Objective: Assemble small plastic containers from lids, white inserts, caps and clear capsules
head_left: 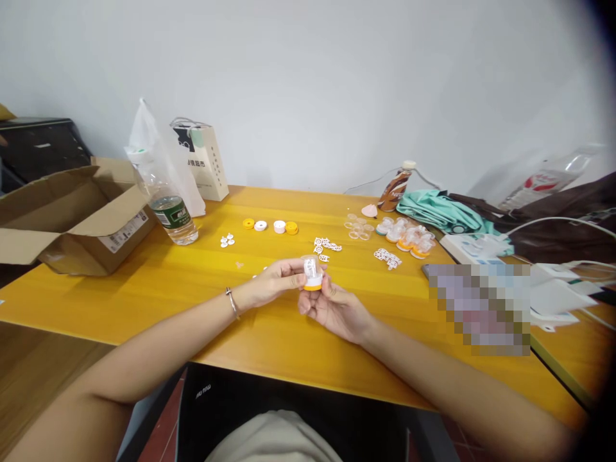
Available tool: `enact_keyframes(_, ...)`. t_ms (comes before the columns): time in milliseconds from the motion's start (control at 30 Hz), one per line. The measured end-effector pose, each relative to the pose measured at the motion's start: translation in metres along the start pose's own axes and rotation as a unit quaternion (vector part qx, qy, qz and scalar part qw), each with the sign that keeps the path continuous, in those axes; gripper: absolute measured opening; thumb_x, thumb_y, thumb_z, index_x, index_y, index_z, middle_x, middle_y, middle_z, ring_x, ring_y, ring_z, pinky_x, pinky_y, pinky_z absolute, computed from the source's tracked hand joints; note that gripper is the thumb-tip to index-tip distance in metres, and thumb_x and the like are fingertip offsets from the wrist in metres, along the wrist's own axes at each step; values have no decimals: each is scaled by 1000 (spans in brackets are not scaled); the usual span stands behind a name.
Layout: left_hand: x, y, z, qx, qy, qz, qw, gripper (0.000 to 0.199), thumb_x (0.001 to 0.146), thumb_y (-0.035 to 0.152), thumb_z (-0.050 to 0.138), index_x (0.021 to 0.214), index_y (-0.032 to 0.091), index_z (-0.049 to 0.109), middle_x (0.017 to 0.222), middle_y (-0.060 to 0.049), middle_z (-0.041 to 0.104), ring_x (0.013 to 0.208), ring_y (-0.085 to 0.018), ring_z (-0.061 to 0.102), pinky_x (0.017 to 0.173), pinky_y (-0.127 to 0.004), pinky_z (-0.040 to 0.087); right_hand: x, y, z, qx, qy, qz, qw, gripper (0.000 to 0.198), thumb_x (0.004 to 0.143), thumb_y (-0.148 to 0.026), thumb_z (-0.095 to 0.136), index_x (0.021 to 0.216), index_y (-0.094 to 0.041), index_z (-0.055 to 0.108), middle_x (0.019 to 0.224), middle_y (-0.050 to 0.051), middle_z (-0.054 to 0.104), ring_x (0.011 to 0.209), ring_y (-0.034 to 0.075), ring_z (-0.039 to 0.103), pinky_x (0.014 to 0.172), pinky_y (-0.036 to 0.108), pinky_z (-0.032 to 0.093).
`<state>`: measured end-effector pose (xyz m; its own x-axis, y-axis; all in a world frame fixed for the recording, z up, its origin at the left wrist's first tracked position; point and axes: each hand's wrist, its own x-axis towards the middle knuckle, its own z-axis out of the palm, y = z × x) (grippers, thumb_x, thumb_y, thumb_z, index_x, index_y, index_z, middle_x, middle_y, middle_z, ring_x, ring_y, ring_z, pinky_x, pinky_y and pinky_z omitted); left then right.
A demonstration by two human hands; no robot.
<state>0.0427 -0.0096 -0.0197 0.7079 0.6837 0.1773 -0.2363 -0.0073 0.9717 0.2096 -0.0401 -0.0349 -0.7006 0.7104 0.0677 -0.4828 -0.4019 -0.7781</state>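
Note:
Between my two hands is a small clear-domed container (312, 273) with a white and orange base and white parts visible inside. The fingers of my left hand (278, 282) pinch it from the left. My right hand (339, 309) grips its base from the right and below. Just beyond it lie white spoked plastic pieces (328, 244), with more white pieces (387, 258) to the right. Farther back sit yellow caps (291, 228) and white caps (260, 226). Small white pegs (228, 240) lie to the left. Clear rings (359, 226) and several domed containers (407, 236) stand at the right.
An open cardboard box (91, 224) and a large water bottle (171, 215) stand at the left, by a paper bag (206, 160). At the back right are a brown drink bottle (395, 187), a folded green cloth item (440, 208), white cables and a blurred-out flat object (479, 308).

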Motion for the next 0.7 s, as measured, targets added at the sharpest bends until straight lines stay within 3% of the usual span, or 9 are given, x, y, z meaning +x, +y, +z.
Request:
enact_keyframes(100, 0, 1, 0, 23, 13, 6, 1000, 36, 78, 35, 58, 108, 15, 56, 108, -11, 60, 97, -21, 57, 87, -35, 43, 0, -4, -5, -48, 4, 11, 999, 30, 82, -46, 49, 89, -19, 57, 73, 4, 61, 70, 14, 56, 70, 29, 41)
enact_keyframes(167, 1, 0, 0, 53, 50, 28, 997, 33, 78, 34, 59, 105, 15, 56, 107, -10, 59, 100, -20, 56, 90, -35, 41, 2, -8, -11, -122, 44, 2, 992, 34, 82, -48, 46, 87, -17, 58, 75, 5, 62, 72, 15, 57, 73, 30, 41)
enact_keyframes(267, 3, -3, 1, 137, 136, 46, 980, 31, 78, 33, 58, 104, 16, 55, 108, -9, 58, 101, -18, 54, 92, -35, 40, 5, -14, -21, -263, 145, -57, 952, 33, 80, -48, 49, 84, -17, 59, 75, 4, 62, 73, 14, 57, 76, 31, 41)
enact_keyframes(367, 4, -8, 2, 277, 191, 84, 938, 29, 76, 32, 60, 100, 17, 55, 107, -8, 55, 101, -18, 52, 92, -36, 40, 8, -14, -25, -326, 195, -117, 918, 29, 73, -42, 61, 92, -21, 55, 82, 1, 61, 74, 13, 57, 76, 30, 43)
enact_keyframes(500, 1, -14, 7, 423, 172, 154, 876, 26, 78, 27, 58, 102, 20, 55, 110, -8, 50, 107, -19, 47, 97, -37, 37, 8, -8, -22, -380, 180, -131, 898, 30, 70, -32, 66, 93, -23, 51, 87, 0, 60, 77, 13, 56, 73, 27, 44)
enact_keyframes(600, -2, -14, 11, 467, 167, 144, 856, 42, 76, 33, 59, 115, 23, 47, 121, -9, 42, 117, -21, 40, 101, -39, 34, 10, -11, -25, -421, 190, -149, 875, 22, 75, -34, 59, 91, -21, 52, 85, 0, 60, 76, 13, 56, 72, 27, 44)
enact_keyframes(700, -4, -11, 13, 491, 173, 128, 844, 58, 75, 40, 60, 126, 26, 35, 131, -9, 33, 124, -23, 33, 104, -42, 32, 11, -33, -43, -445, 248, -202, 836, 22, 75, -39, 56, 86, -20, 52, 82, 1, 60, 73, 13, 57, 69, 27, 44)
